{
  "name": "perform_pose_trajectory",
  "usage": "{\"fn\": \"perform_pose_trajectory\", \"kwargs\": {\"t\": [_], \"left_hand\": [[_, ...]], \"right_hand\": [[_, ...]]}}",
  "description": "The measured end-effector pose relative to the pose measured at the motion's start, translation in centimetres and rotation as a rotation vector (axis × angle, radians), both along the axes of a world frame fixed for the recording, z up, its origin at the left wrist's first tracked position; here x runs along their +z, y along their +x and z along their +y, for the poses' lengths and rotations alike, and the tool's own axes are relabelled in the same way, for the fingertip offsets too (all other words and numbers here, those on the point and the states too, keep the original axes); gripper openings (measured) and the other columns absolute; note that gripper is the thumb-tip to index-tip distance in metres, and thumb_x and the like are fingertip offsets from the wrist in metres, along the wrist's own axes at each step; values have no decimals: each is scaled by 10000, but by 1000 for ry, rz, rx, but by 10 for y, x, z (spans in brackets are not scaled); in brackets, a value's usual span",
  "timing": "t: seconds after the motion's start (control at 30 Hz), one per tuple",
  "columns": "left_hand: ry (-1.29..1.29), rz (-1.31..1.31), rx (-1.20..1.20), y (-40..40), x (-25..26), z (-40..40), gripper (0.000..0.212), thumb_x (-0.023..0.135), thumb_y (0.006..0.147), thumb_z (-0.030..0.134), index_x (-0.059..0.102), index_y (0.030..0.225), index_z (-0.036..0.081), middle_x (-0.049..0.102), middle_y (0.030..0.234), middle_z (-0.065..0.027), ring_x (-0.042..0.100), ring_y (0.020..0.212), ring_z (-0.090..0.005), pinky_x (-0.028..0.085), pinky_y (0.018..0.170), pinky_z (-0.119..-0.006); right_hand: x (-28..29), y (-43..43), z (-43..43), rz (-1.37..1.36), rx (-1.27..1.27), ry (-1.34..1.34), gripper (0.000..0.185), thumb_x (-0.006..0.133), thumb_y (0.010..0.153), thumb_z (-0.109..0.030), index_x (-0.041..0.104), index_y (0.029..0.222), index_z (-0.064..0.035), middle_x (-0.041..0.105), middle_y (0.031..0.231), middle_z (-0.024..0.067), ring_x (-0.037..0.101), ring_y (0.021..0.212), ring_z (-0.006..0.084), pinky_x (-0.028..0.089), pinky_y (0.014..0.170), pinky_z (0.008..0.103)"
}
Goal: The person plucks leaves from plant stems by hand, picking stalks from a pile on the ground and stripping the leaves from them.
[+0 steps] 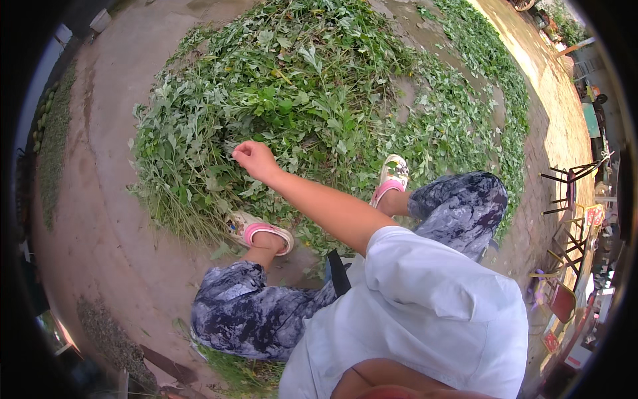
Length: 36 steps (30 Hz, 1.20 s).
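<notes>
My right hand (255, 158) reaches across my body, just over a large heap of leafy green cut plants (299, 95). Its fingers are curled, with thumb and forefinger near each other at the left end. Whether a thin stem is pinched between them, I cannot make out. Below the hand, long pale stems (192, 222) stick out of the heap's lower left side, close to my left clog (239, 227). My left hand is out of view.
My right clog (394, 172) stands at the heap's near edge. Loose leaves (448, 129) are spread over the concrete floor (119, 124) to the right. Cut greens (249, 374) also lie behind my left leg. Chairs (563, 299) stand far right; a white bucket (100, 21) is far left.
</notes>
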<state>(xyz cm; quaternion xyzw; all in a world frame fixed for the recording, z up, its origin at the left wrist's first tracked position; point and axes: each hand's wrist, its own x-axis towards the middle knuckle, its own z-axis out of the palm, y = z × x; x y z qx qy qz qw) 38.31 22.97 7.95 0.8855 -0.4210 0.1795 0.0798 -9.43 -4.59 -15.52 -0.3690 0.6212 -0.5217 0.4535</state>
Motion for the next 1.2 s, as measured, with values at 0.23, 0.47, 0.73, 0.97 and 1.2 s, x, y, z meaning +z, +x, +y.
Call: {"fn": "perform_pose_trajectory", "kwargs": {"t": [0.23, 0.47, 0.73, 0.97, 1.2], "left_hand": [[608, 559, 303, 9, -125, 104, 270, 458, 841, 224, 500, 879, -40, 537, 759, -178, 538, 649, -260, 457, 596, -329], [550, 722, 350, 90, -118, 42, 319, 478, 832, 294, 505, 723, -4, 516, 591, -83, 521, 499, -166, 467, 486, -255], [29, 698, -640, -202, 8, -173, 262, 468, 870, 224, 545, 805, -18, 484, 661, -18, 439, 635, -91, 364, 600, -223], [316, 1014, -1101, -372, 13, -192, 198, 498, 850, 160, 562, 807, -23, 520, 686, -14, 474, 660, -79, 381, 636, -213], [623, 1287, -1053, -404, -63, -223, 208, 496, 854, 195, 561, 814, 1, 527, 646, 3, 490, 608, -65, 396, 558, -194]], "right_hand": [[-104, -161, 146, 467, -531, 419, 126, 550, 721, -145, 567, 734, -20, 593, 677, 121, 568, 629, 257, 450, 610, 332], [-92, -155, 133, 480, -368, 759, 287, 528, 679, -254, 626, 871, -64, 620, 876, 117, 589, 790, 275, 454, 702, 366], [-111, -154, 109, 190, -196, 503, 257, 608, 742, -209, 591, 927, -31, 609, 875, 118, 579, 772, 190, 437, 664, 300], [-13, -182, 109, 100, -42, -28, 204, 574, 793, -145, 519, 918, 5, 501, 742, 74, 478, 640, 140, 413, 611, 267], [16, -202, 103, 188, -17, 131, 307, 564, 780, -81, 532, 1076, -3, 554, 718, 3, 501, 620, 100, 433, 584, 237]]}}
